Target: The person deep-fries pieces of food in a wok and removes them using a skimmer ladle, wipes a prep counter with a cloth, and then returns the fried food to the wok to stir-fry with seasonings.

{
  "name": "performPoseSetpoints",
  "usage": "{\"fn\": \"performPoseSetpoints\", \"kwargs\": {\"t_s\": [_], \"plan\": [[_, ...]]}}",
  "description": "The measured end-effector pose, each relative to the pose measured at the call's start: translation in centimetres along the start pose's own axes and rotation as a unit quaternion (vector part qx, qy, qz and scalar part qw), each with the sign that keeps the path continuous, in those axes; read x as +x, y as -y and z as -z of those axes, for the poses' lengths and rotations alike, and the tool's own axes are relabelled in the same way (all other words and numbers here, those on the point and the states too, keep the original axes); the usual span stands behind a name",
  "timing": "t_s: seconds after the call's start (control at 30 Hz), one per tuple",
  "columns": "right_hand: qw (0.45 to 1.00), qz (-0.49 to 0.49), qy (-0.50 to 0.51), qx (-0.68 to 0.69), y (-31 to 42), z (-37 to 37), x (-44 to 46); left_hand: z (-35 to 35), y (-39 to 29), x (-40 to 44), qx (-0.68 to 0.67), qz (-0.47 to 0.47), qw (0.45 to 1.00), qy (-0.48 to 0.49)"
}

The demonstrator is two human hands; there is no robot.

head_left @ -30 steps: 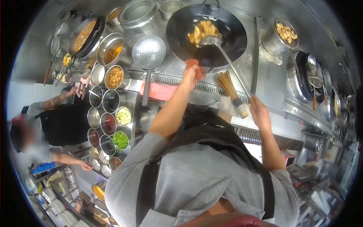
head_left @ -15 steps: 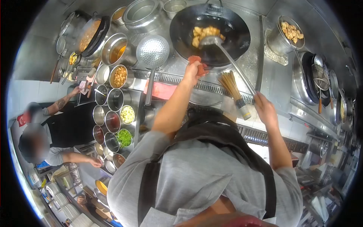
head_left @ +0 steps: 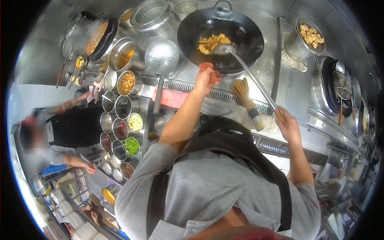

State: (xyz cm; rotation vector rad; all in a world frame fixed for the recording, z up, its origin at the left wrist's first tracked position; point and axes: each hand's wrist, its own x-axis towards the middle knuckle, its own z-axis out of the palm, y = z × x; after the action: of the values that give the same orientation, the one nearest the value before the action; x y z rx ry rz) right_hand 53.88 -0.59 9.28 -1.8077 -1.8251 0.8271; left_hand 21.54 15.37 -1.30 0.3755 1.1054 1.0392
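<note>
A black wok [head_left: 244, 38] stands on the range with browned food pieces [head_left: 212, 42] inside it. My left hand [head_left: 204, 80] is closed around a folded red cloth [head_left: 211, 71] at the wok's near edge; the grip beneath the cloth is hidden. Wrapped round the end of a long-handled ladle [head_left: 254, 76] is my right hand [head_left: 289, 126]. The ladle's bowl rests in the wok against the right side of the food. Between my hands, a bamboo wok brush [head_left: 248, 102] lies on the range's front ledge.
Left of the wok lies a perforated skimmer [head_left: 161, 58]. Metal pots of ingredients [head_left: 135, 122] line the left counter, with a co-worker [head_left: 60, 128] beyond. On the right, a strainer of fried pieces [head_left: 311, 36] sits over a pot, near stacked woks [head_left: 330, 86].
The food has shifted slightly left in the wok, and the ladle's bowl with it. My right hand has moved a little right and down. The co-worker's lower hand has moved left.
</note>
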Motion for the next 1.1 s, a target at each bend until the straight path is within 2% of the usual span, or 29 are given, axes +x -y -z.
{"fn": "performPoseSetpoints", "kwargs": {"t_s": [0.03, 0.1, 0.13, 0.2, 0.23, 0.27, 0.33, 0.37, 0.4, 0.47, 0.53, 0.6, 0.67, 0.73, 0.8, 0.87, 1.0, 1.07, 1.1], "plan": [[1.0, 0.011, -0.012, -0.009, -0.3, -1.5, 1.3, 1.1, 1.4, 0.3, 0.002, 0.004, 1.0, 0.0], [0.998, 0.015, -0.043, -0.035, -0.2, -4.5, 2.3, 3.4, 4.6, 0.6, -0.019, -0.043, 0.998, 0.037], [0.997, 0.017, -0.062, -0.044, -0.4, -5.3, 2.7, 4.0, 5.9, -1.5, -0.043, -0.011, 0.999, 0.02], [0.993, 0.052, -0.104, 0.004, -0.6, -5.5, 1.2, 3.7, 6.2, -6.5, 0.033, 0.049, 0.997, -0.044], [0.993, 0.051, -0.102, 0.012, -1.0, -5.4, -0.1, 5.0, 7.3, -6.5, 0.031, 0.057, 0.997, -0.037], [0.993, 0.055, -0.1, 0.014, -1.5, -5.2, -1.5, 4.0, 6.1, -6.6, 0.03, 0.054, 0.997, -0.04], [0.994, -0.015, -0.09, 0.058, -2.3, -4.6, -4.2, 0.5, 2.2, -6.4, -0.055, -0.035, 0.996, -0.061], [0.995, -0.016, -0.083, 0.056, -2.1, -4.2, -5.4, -0.2, 1.1, -4.6, -0.073, -0.068, 0.994, -0.035], [0.994, -0.022, -0.084, 0.063, -1.9, -3.3, -6.1, -0.6, 0.8, -2.2, -0.079, -0.049, 0.994, -0.06], [0.994, -0.02, -0.087, 0.063, -2.1, -1.8, -6.1, -0.9, -0.2, -0.2, -0.04, -0.019, 0.998, -0.042], [0.997, -0.003, -0.076, -0.003, -2.6, -0.9, -5.9, -0.4, 0.7, 1.2, -0.036, -0.03, 0.998, -0.03], [0.998, -0.018, -0.06, 0.017, -4.6, -0.7, -5.6, 0.0, 1.2, 2.0, -0.029, -0.037, 0.999, -0.021], [0.999, -0.01, -0.033, -0.028, -5.7, -0.1, -4.9, 0.3, 1.2, 3.0, -0.002, -0.028, 1.0, -0.013], [0.996, 0.04, -0.049, -0.061, -6.3, 0.4, -4.2, 0.5, 1.2, 3.6, -0.004, -0.029, 0.999, -0.026], [0.999, -0.018, -0.012, -0.04, -7.4, 0.7, -3.6, 0.6, 1.7, 4.4, -0.015, -0.033, 0.998, -0.043], [0.997, 0.016, 0.001, -0.079, -7.3, 1.6, -2.5, 0.8, 1.8, 4.9, -0.008, -0.042, 0.999, -0.02], [0.997, 0.027, -0.018, -0.068, -7.2, 1.7, -0.1, 0.5, 1.5, 3.6, -0.018, -0.06, 0.998, -0.014], [0.994, 0.074, -0.082, 0.022, -7.0, 0.3, 1.9, 1.2, 0.8, 3.1, 0.013, 0.019, 0.999, -0.026], [0.996, 0.049, -0.073, 0.019, -4.9, 0.0, 3.1, 2.4, 1.4, 3.5, 0.02, 0.006, 0.999, -0.029]]}}
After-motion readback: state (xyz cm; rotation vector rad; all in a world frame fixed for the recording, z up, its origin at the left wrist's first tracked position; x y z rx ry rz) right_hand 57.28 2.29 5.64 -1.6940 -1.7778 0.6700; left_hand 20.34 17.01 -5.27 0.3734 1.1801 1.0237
